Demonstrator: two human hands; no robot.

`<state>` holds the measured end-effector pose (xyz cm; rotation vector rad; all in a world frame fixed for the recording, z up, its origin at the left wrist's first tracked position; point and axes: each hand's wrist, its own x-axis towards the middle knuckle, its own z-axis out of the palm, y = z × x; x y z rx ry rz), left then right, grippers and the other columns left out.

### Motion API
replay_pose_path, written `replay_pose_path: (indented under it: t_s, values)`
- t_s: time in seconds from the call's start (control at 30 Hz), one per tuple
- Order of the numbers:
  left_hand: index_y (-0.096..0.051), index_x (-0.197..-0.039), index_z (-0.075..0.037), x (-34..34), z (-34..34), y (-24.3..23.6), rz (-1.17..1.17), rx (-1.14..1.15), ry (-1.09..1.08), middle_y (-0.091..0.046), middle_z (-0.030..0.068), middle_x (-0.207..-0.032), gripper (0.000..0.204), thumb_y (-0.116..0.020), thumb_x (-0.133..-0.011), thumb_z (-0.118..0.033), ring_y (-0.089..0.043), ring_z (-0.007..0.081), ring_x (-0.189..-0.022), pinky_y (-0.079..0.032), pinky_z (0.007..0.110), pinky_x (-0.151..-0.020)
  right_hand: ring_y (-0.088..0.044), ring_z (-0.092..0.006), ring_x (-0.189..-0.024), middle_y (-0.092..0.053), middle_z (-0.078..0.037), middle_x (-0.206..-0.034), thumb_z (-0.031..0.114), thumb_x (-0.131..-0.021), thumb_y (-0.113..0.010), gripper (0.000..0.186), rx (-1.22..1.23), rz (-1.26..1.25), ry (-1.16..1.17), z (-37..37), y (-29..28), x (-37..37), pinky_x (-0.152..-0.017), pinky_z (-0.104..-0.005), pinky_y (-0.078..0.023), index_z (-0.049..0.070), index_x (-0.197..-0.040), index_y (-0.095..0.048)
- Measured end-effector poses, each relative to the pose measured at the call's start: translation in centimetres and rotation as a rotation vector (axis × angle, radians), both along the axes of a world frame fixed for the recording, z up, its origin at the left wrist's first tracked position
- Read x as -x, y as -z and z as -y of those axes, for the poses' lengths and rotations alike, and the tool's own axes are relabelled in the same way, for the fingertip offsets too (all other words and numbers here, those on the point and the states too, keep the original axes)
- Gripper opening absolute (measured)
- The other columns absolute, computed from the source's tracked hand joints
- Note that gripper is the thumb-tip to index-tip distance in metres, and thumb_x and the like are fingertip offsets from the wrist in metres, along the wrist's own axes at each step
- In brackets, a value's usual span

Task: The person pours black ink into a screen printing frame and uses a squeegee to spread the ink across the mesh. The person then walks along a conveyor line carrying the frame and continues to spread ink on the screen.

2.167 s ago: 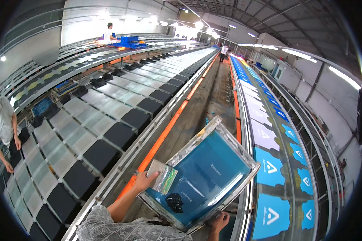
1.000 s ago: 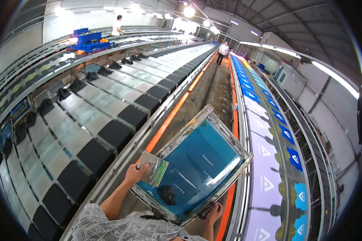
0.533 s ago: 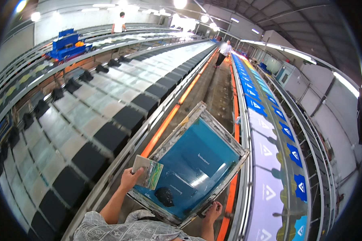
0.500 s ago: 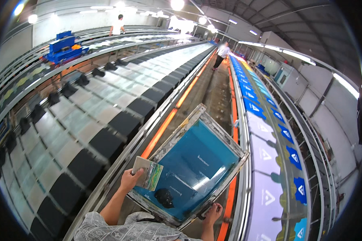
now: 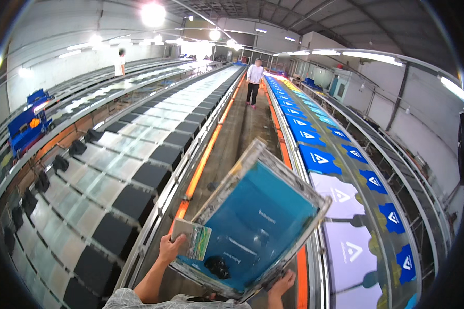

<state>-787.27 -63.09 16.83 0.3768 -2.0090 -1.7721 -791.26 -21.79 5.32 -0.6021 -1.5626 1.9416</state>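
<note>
My left hand [image 5: 170,247] is closed on a square, pale scraper [image 5: 197,241] with green and yellow smears, held over the left edge of a screen-printing frame [image 5: 304,190]. The framed screen tilts in front of my body, with a glossy teal mesh [image 5: 258,206] bearing small white markings and a dark ink blob [image 5: 216,267] near its lower left. My right hand [image 5: 282,282] has curled fingers at the frame's lower right edge, gripping it.
Long tables flank the aisle [image 5: 242,129]: grey platens with black fabric [image 5: 131,201] left, blue and lilac printed pieces [image 5: 345,247] right. A person [image 5: 253,80] in white stands in the aisle; another [image 5: 119,64] is far left. A blue machine [image 5: 26,129] rests on rails.
The person in the aisle has come nearer. My view has lifted, so the screen and both hands appear lower, still held together. The blue machine now appears farther left.
</note>
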Motion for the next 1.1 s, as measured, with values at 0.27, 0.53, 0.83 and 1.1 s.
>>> replay_pose_path:
  t_s: [0.27, 0.53, 0.83, 1.1]
  values:
    - [-0.059, -0.115, 0.002, 18.2, 9.2, -5.6, 0.069, -0.260, -0.570, -0.064, 0.0083, -0.098, 0.056, -0.070, -0.089, -0.046, -0.063, 0.0155, -0.083, -0.053, 0.033, -0.072, -0.046, -0.0071, -0.060, -0.050, 0.000, -0.074, 0.017, -0.090, -0.066, 0.037, -0.047, -0.114, -0.978, 12.8, -25.9, 32.1, -0.052, -0.0236, -0.037, 0.003, -0.120, -0.049]
    - [-0.063, -0.118, 0.001, 33.8, 18.7, -8.0, -0.164, -0.496, -0.573, -0.070, 0.0076, -0.103, 0.050, -0.059, -0.097, -0.045, -0.068, 0.0176, -0.086, -0.054, 0.032, -0.077, -0.044, -0.0025, -0.058, -0.053, 0.001, -0.088, 0.016, -0.090, -0.070, 0.048, 0.150, -0.175, -1.502, 29.9, -30.1, 58.6, -0.050, -0.0192, -0.037, 0.006, -0.132, -0.048]
    - [-0.055, -0.133, 0.001, 58.2, 28.2, -7.8, -0.011, -0.455, -0.504, -0.065, 0.0095, -0.122, 0.063, -0.060, -0.095, -0.050, -0.065, 0.0222, -0.103, -0.051, 0.035, -0.089, -0.046, -0.0061, -0.062, -0.056, -0.003, -0.084, 0.024, -0.089, -0.067, 0.051, -0.135, -0.210, -1.212, 39.4, -28.7, 84.9, -0.054, -0.0234, -0.036, 0.001, -0.132, -0.050]
    - [-0.048, -0.140, 0.000, 82.4, 33.0, -5.8, -0.079, -0.501, -0.562, -0.056, 0.0102, -0.136, 0.068, -0.056, -0.096, -0.051, -0.058, 0.0254, -0.117, -0.045, 0.037, -0.099, -0.062, -0.0207, -0.067, -0.064, -0.012, -0.075, 0.043, -0.084, -0.067, 0.066, -0.310, -0.203, -1.173, 47.3, -30.2, 111.1, -0.066, -0.0331, -0.049, 0.002, -0.134, -0.051]
